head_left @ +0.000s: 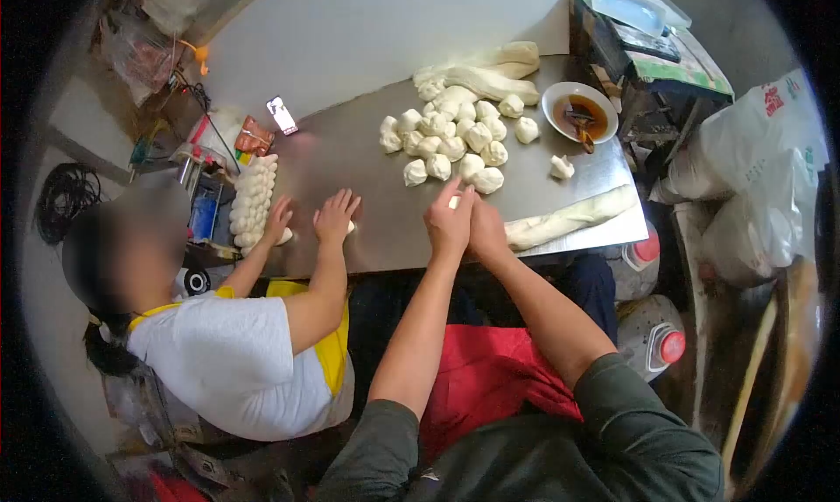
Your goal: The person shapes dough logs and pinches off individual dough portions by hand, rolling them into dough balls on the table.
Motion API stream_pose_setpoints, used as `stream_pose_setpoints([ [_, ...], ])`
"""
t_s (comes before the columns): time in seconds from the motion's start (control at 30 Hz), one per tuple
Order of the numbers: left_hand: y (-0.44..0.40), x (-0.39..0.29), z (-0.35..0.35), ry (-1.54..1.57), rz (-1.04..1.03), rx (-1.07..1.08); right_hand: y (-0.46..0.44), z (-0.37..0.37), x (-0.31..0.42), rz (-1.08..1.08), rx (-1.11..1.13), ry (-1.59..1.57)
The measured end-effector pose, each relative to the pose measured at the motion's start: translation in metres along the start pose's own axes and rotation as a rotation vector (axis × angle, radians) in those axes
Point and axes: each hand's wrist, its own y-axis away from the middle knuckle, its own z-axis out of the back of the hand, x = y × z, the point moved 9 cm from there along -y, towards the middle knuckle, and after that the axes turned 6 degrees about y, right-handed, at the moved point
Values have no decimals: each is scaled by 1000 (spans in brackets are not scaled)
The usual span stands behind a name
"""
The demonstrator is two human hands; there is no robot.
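Note:
At the table's near edge, my left hand (447, 221) is closed on a small piece of dough (454, 202), only a little of which shows between the fingers. My right hand (486, 227) presses against it with curled fingers; what lies inside that fist is hidden. Just beyond both hands sits a pile of dough balls (477, 135). A long dough roll (573, 219) stretches to the right from beside my right hand. One loose dough lump (562, 167) lies above the roll.
A co-worker (232, 345) at left has both hands on the metal table (337, 165), beside rows of shaped dough (254, 196). A bowl of brown liquid (549, 108), thick dough strips (490, 80) and a phone (281, 115) are farther back. Red-capped jugs (652, 336) stand at right.

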Motion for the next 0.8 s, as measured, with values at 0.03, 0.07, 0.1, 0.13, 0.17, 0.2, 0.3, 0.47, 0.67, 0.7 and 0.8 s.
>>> stream_pose_setpoints([
  [0.03,0,-2,2,44,-78,-29,1,-3,-2,-2,8,79],
  [0.07,0,2,1,12,-90,18,1,-5,1,46,-9,151],
  [0.1,1,4,4,15,-85,16,3,-7,-1,45,-4,155],
  [0.13,0,4,6,-119,-91,20,2,-14,-4,22,48,237],
  [0.17,0,4,6,-254,-99,25,2,-20,-8,-1,98,319],
  [0.2,0,-1,8,-235,-166,5,3,-19,-6,-21,121,319],
  [0.3,-1,-2,10,-311,-217,29,2,-25,-3,-88,264,386],
  [0.47,-10,-5,8,-472,-267,201,-2,-33,2,-156,372,432],
  [0.67,8,-26,10,-6,88,588,-21,-52,-40,-159,273,245],
  [0.7,8,-42,10,-18,81,594,-27,-44,-30,-161,265,234],
  [0.8,2,-105,34,71,-313,339,-32,-71,-25,104,405,105],
])
